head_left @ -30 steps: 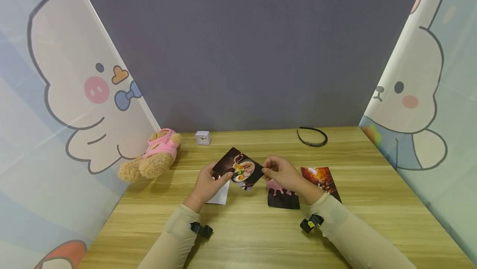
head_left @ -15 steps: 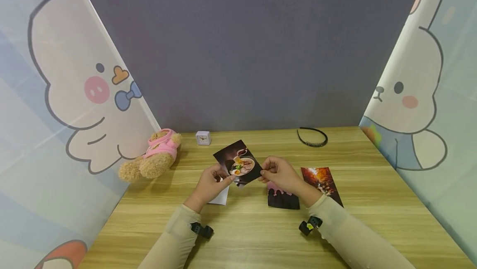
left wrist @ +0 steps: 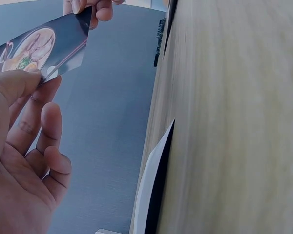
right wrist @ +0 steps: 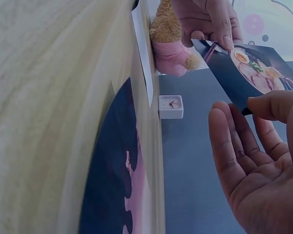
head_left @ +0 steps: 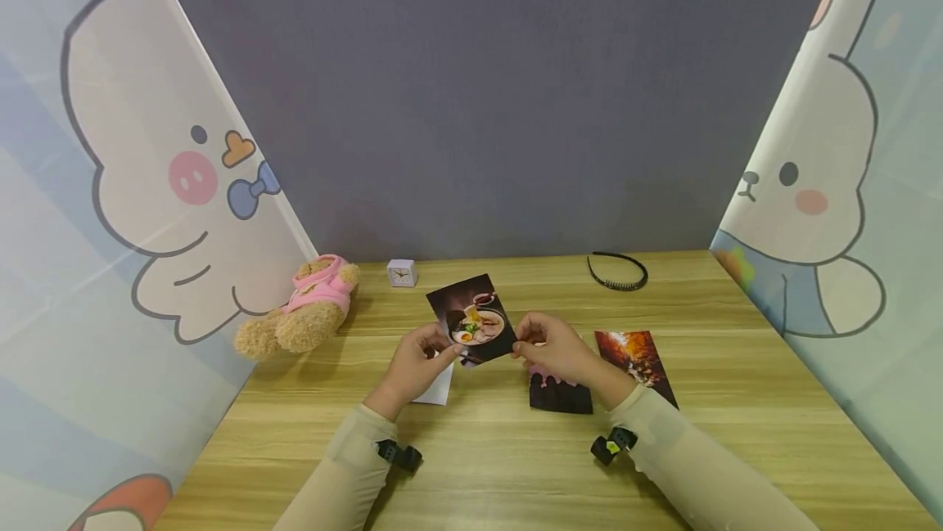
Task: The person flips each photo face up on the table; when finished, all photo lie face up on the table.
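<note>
A dark photo card [head_left: 475, 322] printed with a bowl of ramen is held up above the table, tilted, picture side toward the head camera. My left hand [head_left: 416, 363] pinches its lower left edge between thumb and forefinger. At the lower right corner, my right hand [head_left: 556, 347] pinches it the same way. In the left wrist view the ramen photo [left wrist: 41, 46] spans between both hands, the left one's other fingers loosely bent. Behind my left hand lies a white card [head_left: 438, 385], partly covered. A black card with pink drips [head_left: 560, 392] lies beneath my right hand.
An autumn-tree photo [head_left: 637, 359] lies right of the right hand, overlapped by the forearm. Toward the back stand a small white clock [head_left: 401, 272] and a black headband [head_left: 620, 276]. A teddy bear in pink [head_left: 309, 306] leans at the left wall.
The ramen photo has turned counterclockwise and become more upright between my hands. Both hands keep hold of it and have shifted only slightly; the things on the table stay put.
</note>
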The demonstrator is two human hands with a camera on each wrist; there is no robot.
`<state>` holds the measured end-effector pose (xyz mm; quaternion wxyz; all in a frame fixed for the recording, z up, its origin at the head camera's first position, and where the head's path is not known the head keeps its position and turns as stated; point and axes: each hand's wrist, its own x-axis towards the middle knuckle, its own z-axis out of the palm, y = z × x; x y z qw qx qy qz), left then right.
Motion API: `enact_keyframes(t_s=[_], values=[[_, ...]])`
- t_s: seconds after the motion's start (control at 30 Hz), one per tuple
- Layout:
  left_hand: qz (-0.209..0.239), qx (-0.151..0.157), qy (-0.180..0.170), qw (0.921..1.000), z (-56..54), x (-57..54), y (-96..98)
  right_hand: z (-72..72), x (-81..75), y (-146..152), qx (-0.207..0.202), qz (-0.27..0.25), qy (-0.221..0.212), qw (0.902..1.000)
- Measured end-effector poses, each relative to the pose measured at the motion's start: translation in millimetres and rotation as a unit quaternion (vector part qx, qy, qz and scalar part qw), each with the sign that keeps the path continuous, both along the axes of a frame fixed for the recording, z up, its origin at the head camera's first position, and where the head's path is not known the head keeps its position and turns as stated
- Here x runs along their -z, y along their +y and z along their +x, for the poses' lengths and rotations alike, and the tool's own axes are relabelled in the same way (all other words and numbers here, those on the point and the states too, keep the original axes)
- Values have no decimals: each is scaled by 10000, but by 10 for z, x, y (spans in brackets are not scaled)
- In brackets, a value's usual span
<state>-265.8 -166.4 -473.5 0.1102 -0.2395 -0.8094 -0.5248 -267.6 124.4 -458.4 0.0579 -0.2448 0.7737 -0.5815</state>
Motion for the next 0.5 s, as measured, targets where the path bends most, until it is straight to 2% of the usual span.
enact_keyframes(t_s=[0.03,0.27,0.4,0.5], values=[[5,-17,33,10000,1,-1,1,19,-40,-6,69,101,72,9999],[54,-34,210,9998,208,-285,82,223,-382,-42,342,381,435,9977],[113,-107,178,9997,221,-296,98,240,-388,-41,329,336,412,9980],[106,-179,68,9998,187,-254,103,254,-404,-45,346,309,377,9982]])
